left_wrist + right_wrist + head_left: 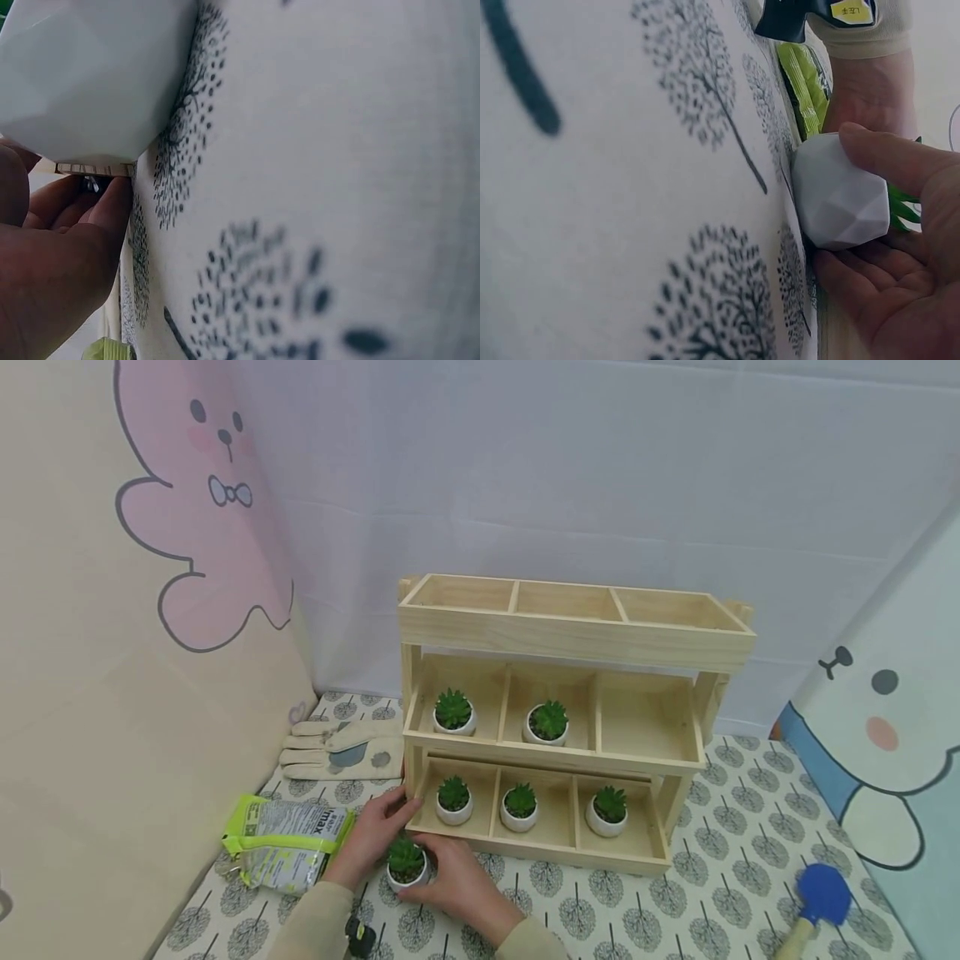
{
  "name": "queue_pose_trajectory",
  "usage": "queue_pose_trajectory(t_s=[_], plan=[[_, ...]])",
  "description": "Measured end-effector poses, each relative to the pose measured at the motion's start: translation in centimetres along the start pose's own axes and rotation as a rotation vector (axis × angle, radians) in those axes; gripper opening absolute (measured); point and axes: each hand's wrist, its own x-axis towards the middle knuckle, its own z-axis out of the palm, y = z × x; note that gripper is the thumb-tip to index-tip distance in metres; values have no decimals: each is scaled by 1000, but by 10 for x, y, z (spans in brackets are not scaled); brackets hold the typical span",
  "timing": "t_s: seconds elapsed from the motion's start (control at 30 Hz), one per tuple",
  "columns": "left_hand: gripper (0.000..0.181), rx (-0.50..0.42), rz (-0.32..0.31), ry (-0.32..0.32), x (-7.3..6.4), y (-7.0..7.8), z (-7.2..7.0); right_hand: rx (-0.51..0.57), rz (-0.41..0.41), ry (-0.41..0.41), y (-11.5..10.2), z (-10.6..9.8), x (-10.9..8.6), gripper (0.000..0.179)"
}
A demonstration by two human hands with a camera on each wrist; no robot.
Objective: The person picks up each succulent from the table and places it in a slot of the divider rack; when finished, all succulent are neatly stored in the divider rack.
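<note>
Near the front left of the wooden plant shelf (555, 852), my right hand (461, 881) holds a small succulent in a white faceted pot (407, 872). Its thumb is on one side of the pot (840, 199) and its fingers on the other, low over the cloth. My left hand (371, 835) grips the shelf's lower left corner, with the fingers at its wooden end (94, 169). Several potted succulents stand in the shelf: one in the left (453, 714) and one in the middle (547, 725) of the second tier, and one in each bottom compartment, such as the right (607, 814).
Left of the shelf lie a pair of gloves (345, 750) and a green and silver bag (288, 843). At the right front lies a blue trowel (823, 893). A tree-patterned cloth (720, 860) covers the table, with fabric walls around it.
</note>
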Motion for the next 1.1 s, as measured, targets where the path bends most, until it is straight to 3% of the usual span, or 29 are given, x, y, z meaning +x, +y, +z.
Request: queue_pose_trajectory(t_s=[0.43, 0.83, 1.1], plan=[[55, 44, -9, 19, 0, 1, -1, 29, -18, 52, 1, -3, -10, 65], [56, 52, -13, 23, 2, -3, 0, -1, 33, 79, 3, -18, -31, 66], [56, 40, -13, 18, 2, -1, 0, 41, 53, 96, 7, -31, -43, 64]])
